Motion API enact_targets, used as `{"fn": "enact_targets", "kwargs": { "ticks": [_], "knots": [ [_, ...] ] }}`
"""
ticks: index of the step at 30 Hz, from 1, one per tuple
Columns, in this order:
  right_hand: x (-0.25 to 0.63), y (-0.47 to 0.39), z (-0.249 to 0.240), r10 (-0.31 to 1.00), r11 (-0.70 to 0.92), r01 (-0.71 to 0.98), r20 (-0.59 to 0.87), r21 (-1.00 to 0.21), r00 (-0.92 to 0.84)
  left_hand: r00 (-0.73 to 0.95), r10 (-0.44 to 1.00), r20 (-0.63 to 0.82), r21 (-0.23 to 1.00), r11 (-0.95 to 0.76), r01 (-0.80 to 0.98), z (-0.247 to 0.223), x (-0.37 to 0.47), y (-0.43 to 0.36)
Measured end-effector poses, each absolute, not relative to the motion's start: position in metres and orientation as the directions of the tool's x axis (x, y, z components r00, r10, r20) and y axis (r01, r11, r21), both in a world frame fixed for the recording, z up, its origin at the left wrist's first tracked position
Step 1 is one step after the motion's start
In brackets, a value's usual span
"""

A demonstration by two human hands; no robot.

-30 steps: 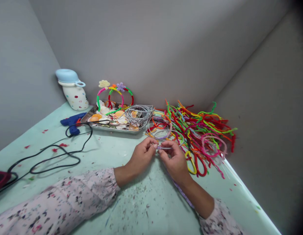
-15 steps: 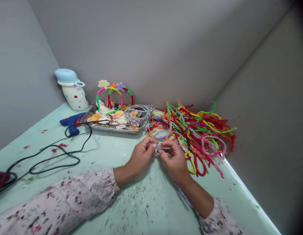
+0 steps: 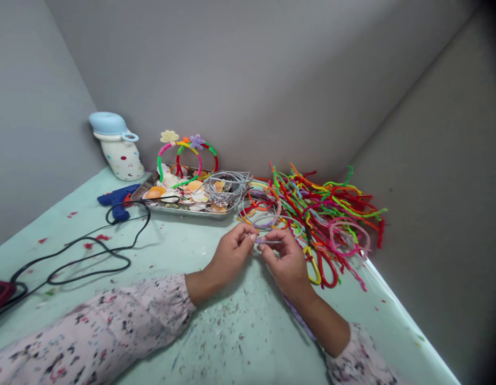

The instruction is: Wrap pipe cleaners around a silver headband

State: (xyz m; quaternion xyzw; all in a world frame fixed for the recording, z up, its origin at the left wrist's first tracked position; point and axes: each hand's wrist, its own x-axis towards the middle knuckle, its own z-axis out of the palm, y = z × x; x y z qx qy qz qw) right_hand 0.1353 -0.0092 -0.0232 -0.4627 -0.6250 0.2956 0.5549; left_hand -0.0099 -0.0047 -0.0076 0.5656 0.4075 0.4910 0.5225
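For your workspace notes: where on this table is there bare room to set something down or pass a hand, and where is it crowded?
Bare table lies between the black cord, the tray and the left hand. More lies near the front edge between the two sleeves, though speckled with scraps. It is crowded at the back: the tray, the wire hoops and the pipe cleaners beside the right hand.

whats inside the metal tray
Flower cutouts, a bundle of grey wire hoops and wrapped headbands fill the metal tray; its floor is hidden.
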Motion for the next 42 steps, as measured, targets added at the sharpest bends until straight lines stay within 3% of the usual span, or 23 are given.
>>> {"fn": "enact_targets", "kwargs": {
  "ticks": [11,42],
  "knots": [
    [0.1364,-0.0097,-0.0216,0.850,0.505,0.305,0.527,-0.807,-0.013,0.179,0.977,0.118,0.989,-0.099,-0.114,-0.0065,-0.0091,-0.0053],
    [0.1379,-0.0133,-0.0195,0.806,0.549,0.393,0.592,-0.738,-0.016,0.198,0.970,0.140,0.985,-0.117,-0.128,-0.0032,-0.0102,-0.0049]
  ]
}}
